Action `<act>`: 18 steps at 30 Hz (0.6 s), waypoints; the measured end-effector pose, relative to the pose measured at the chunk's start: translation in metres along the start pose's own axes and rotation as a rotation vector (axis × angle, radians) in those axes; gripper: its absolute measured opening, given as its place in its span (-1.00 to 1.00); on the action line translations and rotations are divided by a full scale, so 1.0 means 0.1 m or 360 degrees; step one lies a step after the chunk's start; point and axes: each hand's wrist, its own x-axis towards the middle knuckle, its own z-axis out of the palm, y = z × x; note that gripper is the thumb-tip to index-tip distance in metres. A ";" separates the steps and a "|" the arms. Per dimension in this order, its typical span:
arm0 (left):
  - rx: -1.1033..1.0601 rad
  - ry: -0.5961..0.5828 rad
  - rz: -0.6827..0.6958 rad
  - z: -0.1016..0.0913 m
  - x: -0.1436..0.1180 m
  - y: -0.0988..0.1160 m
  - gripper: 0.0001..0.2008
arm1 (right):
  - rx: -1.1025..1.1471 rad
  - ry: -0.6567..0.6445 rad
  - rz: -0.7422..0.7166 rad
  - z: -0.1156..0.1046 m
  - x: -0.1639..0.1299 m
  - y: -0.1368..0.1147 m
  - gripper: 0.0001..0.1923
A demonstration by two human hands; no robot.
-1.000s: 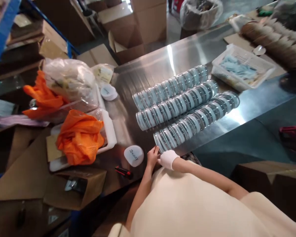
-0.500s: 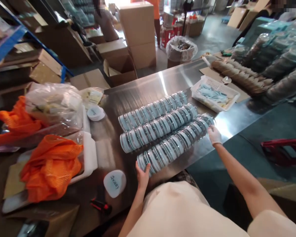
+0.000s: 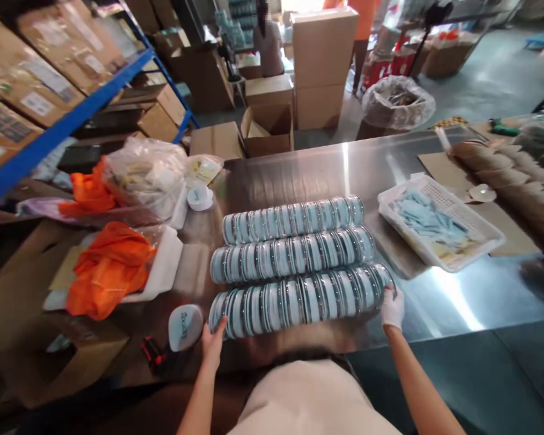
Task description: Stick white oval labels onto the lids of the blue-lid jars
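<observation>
Table (image 3: 299,175): one, stainless steel, carrying all items below.

Cardboard cartons: many, on the blue shelving at left and stacked on the floor beyond the table; not countable with certainty.

Rows of round clear-lidded tins: three, lying side by side at the table's middle, each row a long roll of discs standing on edge. Far row (image 3: 294,219), middle row (image 3: 290,254), near row (image 3: 299,299). Tins per row are too closely packed to count.

White basket (image 3: 489,244): one, right of the rows, holding pale blue sachets.

White tray (image 3: 167,272): one, left of the rows, bearing an orange mesh bag (image 3: 106,275). A second orange bag (image 3: 88,190) and one clear plastic sack (image 3: 142,172) lie behind it.

Loose white lids: one (image 3: 185,326) by the near row's left end; a small stack (image 3: 199,197) further back.

Red-and-black cutter (image 3: 152,352): one, at the near table edge.

Hands: two. Left hand (image 3: 214,339), bare, is pressed flat against the left end of the near row. Right hand (image 3: 392,308), in a white glove, is pressed against the right end. The hands are well apart, clamping the row between them lengthwise.

Step in hand, as judged: the near row is squeezed end to end, gathered as one unit. Any next move calls for steady inward pressure from both ends and a level carry, or the middle tins are likely to buckle out.
</observation>
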 end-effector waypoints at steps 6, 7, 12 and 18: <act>-0.0079 0.0026 -0.0021 0.13 0.37 0.24 -0.32 | 0.0010 0.0019 -0.0003 0.19 0.07 -0.05 -0.14; -0.0097 0.0026 -0.0008 0.15 0.42 0.26 -0.30 | -0.0001 0.0001 -0.0006 0.21 0.09 -0.08 -0.13; -0.0140 -0.0044 0.0022 0.23 0.63 0.37 -0.28 | -0.0072 -0.0005 0.0037 0.32 0.22 -0.24 -0.19; -0.0109 -0.0041 -0.0007 0.43 0.94 0.62 -0.32 | -0.0135 0.0081 0.0075 0.55 0.42 -0.45 -0.28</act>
